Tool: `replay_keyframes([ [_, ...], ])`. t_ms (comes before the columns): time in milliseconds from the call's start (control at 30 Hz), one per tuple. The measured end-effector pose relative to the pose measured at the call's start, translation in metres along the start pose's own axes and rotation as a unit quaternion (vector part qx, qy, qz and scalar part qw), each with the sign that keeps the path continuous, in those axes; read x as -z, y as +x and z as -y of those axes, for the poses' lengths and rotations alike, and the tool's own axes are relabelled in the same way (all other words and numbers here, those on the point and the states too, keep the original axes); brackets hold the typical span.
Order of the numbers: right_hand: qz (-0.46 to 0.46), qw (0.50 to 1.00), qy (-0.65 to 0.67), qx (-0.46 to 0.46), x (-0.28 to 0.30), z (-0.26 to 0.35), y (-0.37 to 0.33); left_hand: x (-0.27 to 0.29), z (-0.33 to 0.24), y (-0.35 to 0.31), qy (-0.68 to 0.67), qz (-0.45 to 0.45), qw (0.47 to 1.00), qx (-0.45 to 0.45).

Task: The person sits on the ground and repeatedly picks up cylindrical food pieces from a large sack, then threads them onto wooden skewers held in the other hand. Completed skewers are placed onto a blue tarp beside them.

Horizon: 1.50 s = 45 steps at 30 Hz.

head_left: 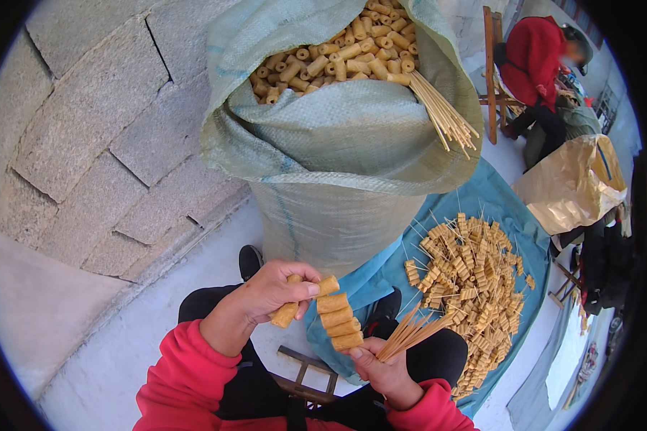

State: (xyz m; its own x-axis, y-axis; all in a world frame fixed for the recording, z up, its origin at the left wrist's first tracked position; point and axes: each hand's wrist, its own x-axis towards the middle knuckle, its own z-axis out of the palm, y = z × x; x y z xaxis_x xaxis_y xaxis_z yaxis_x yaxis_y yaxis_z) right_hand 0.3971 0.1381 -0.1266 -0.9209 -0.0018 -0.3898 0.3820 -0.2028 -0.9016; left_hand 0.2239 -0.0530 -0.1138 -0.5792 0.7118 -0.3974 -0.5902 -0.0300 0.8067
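Note:
My left hand (279, 289) is closed around a few short, tan, hollow rolls. One roll (328, 286) sticks out past the thumb and fingertips, and another (285, 314) rests lower in the fingers. Just beside it, my right hand (382, 370) grips a skewer of several rolls (338, 322) lined up side by side, plus a fanned bundle of thin wooden sticks (414, 335). The skewer's own stick is mostly hidden by the rolls. The left hand's roll is close to the top of this row; whether they touch I cannot tell.
Ahead stands a large woven sack (331, 215) filled with loose rolls (352, 54), with more sticks (444, 115) on its rim. Finished-looking skewers (474, 280) are heaped on a blue sheet (514, 215) at right. A block wall (86, 122) is left; a person in red (532, 61) sits far right.

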Motion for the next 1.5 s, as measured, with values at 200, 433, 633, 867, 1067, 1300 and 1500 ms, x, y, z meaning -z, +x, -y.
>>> replay_keyframes([
  [200,-0.008,0.999,0.052,-0.013,-0.001,0.006,0.008,-0.003,0.009,0.006,0.013,-0.015,1.0,0.011],
  [433,-0.223,0.939,0.222,0.135,0.014,0.002,0.022,-0.007,0.012,0.02,-0.067,-0.175,0.979,-0.08],
  [633,-0.142,0.97,0.199,-0.008,0.005,-0.011,0.034,-0.026,0.034,0.025,0.048,-0.083,0.995,-0.001],
  [867,0.165,0.962,0.165,-0.141,-0.009,-0.023,0.041,-0.022,0.038,0.019,0.097,-0.026,0.995,-0.011],
  [1067,0.25,0.919,0.268,-0.146,-0.004,-0.023,0.035,-0.029,0.041,0.017,0.047,-0.05,0.997,-0.033],
  [1300,0.295,0.891,0.301,-0.17,0.006,-0.017,0.029,-0.035,0.036,0.02,-0.017,0.004,1.0,-0.012],
  [1500,0.243,0.917,0.229,-0.218,0.002,-0.01,0.028,-0.03,0.04,0.02,0.042,-0.025,0.998,0.029],
])
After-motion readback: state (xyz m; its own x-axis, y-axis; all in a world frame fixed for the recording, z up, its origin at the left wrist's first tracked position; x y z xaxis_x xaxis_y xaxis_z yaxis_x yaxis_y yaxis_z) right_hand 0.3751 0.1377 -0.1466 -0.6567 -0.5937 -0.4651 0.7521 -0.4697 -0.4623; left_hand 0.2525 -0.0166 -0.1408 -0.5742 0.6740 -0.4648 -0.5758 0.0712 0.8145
